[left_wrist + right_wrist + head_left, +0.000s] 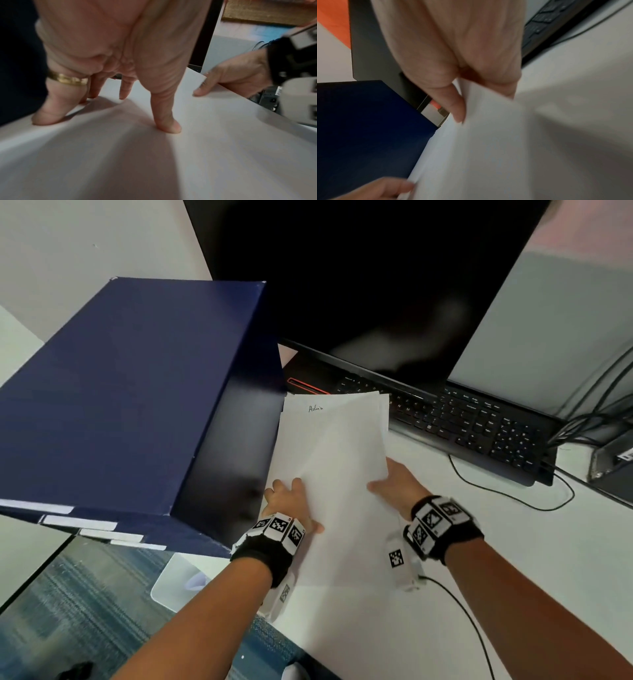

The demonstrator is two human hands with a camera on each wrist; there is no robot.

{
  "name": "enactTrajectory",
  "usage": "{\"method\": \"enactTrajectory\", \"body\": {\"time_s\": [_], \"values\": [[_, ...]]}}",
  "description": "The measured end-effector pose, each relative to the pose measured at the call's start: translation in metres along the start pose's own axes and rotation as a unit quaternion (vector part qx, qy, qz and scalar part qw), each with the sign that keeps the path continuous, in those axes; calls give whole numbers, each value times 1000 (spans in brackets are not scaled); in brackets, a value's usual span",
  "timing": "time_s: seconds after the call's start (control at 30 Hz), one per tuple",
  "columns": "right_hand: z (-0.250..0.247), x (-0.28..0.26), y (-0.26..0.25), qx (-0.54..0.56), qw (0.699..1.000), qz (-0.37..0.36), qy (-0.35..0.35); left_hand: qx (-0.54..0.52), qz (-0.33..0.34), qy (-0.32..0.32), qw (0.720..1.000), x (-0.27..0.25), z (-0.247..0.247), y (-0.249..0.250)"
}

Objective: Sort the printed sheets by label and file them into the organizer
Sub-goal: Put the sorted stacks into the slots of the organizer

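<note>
I see the dark blue organizer (113, 405) walling off the whole left of the frame, hard against the paper stack (332, 474). Upper right, the keyboard (462, 426) and monitor (359, 285) block the far side (cables (513, 494) trail there too). Bare desk (513, 559) at lower right leaves passing room.

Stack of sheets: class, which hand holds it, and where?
The right hand pinches the stack of sheets at its right edge; the left hand presses fingertips on top.
</note>
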State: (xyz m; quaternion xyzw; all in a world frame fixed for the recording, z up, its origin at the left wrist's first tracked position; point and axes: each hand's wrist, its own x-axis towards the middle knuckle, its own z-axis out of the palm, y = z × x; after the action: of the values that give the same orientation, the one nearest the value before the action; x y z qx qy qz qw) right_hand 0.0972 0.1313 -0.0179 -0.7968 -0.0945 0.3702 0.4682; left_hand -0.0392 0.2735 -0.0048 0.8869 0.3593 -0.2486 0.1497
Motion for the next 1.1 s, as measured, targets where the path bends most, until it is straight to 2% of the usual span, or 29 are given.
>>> {"method": "enactTrajectory", "body": {"time_s": [0.13, 0.2, 0.23, 0.3, 0.37, 0.4, 0.47, 0.53, 0.63, 0.73, 0.8, 0.87, 0.93, 1.0, 1.1], "values": [[0, -25, 10, 91, 995, 22, 38, -64, -20, 3, 998, -6, -10, -3], [-6, -35, 11, 131, 990, 26, 49, -158, -30, 17, 987, -9, -14, -7], [-11, -41, 11, 147, 988, 25, 52, -232, -30, 36, 972, -11, -16, -8], [-21, -54, 11, 173, 984, 17, 46, -382, -31, 96, 919, -20, -20, -7], [-29, -67, 11, 200, 979, -2, 34, -468, -30, 141, 872, -30, -25, -3], [-31, -72, 11, 212, 977, -16, 32, -487, -17, 148, 860, -36, -28, -1], [-30, -83, 7, 229, 972, -40, 29, -489, 36, 148, 859, -48, -29, 2], [-26, -90, 2, 205, 976, -60, 44, -459, 81, 160, 870, -60, -26, 5], [-23, -102, -5, 168, 976, -96, 102, -445, 85, 214, 865, -76, -26, 4], [-25, -123, -24, 140, 970, -150, 130, -477, 91, 292, 824, -92, -37, -5], [-28, -139, -39, 146, 957, -204, 144, -506, 120, 340, 784, -104, -45, -10], [-28, -152, -52, 152, 946, -250, 142, -550, 152, 360, 738, -114, -50, -11], [-26, -159, -56, 137, 945, -268, 126, -598, 161, 347, 704, -120, -51, -13], [-23, -161, -52, 127, 951, -260, 107, -625, 155, 324, 693, -122, -49, -15], [-21, -160, -44, 139, 954, -245, 99, -634, 161, 300, 694, -124, -47, -13]]}}
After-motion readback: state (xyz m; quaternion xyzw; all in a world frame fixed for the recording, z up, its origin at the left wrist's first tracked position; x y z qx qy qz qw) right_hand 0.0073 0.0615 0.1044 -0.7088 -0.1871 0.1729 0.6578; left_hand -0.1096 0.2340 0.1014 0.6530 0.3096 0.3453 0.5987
